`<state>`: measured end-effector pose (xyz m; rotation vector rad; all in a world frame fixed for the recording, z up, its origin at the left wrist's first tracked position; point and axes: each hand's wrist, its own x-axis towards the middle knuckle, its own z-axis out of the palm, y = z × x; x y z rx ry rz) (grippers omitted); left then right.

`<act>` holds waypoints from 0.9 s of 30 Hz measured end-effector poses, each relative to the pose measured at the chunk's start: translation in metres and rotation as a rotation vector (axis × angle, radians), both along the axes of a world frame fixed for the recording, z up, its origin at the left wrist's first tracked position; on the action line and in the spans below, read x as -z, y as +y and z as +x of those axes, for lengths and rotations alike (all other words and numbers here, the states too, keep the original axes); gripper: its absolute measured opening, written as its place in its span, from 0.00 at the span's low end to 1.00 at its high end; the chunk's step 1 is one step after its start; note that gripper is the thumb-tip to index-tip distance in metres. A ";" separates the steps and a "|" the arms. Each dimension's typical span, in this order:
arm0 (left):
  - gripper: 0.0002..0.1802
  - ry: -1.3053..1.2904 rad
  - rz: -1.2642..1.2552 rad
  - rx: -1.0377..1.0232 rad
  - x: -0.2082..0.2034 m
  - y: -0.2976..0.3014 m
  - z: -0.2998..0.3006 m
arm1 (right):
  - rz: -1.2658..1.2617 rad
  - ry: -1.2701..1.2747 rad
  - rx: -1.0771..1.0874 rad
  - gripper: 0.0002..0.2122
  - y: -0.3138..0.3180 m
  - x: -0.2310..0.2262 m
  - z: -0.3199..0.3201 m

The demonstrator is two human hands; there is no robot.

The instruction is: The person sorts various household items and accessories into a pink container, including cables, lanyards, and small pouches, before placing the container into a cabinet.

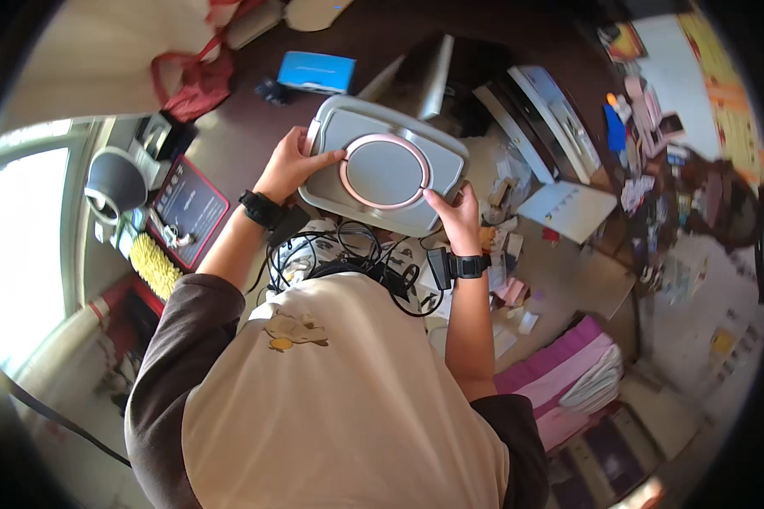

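Holding a flat grey case with both hands, a little tilted, out in front of the chest and above a tangle of black cables. Clasping its left side with the left hand, thumb stretched over the grey face as far as the pink ring. Clasping its lower right corner with the right hand, thumb pressed at or just beside the ring's lower right. Not released on either side; fingers mostly hidden behind the case

Judging by the two-sided grip, done with picking up and firmly in the middle of handling. Seemingly clear of the table, and not yet set down anywhere. Not visibly opened, taken apart or joined to anything else. Beyond letting go, impossible to tell from this view how much is left

Among containers, most plainly a blue box on the table beyond the case, apparently closed, with no contents on show. Near it, toward the window side, a red bag lying slack with its handles loose; cannot see inside. To the right of the case, some clear plastic wrapping among small clutter, too blurred for naming any contents. As for the grey case, showing only its outer face and rim, so cannot tell whether hollow, full or solid
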<state>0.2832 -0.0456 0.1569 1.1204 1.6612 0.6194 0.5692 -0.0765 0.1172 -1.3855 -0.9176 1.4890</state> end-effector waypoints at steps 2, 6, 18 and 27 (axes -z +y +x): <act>0.31 -0.035 0.011 0.057 0.007 0.006 0.029 | -0.032 -0.230 -0.020 0.24 -0.015 0.008 0.032; 0.36 -0.036 0.000 0.219 0.022 0.022 0.090 | -0.054 -0.215 0.141 0.25 -0.040 0.015 0.085; 0.43 0.015 -0.052 0.596 0.076 0.105 0.236 | -0.166 -0.255 0.659 0.25 -0.048 0.044 0.171; 0.29 -0.372 -0.271 0.664 0.180 0.217 0.279 | -0.185 -0.279 0.797 0.22 0.035 0.096 0.197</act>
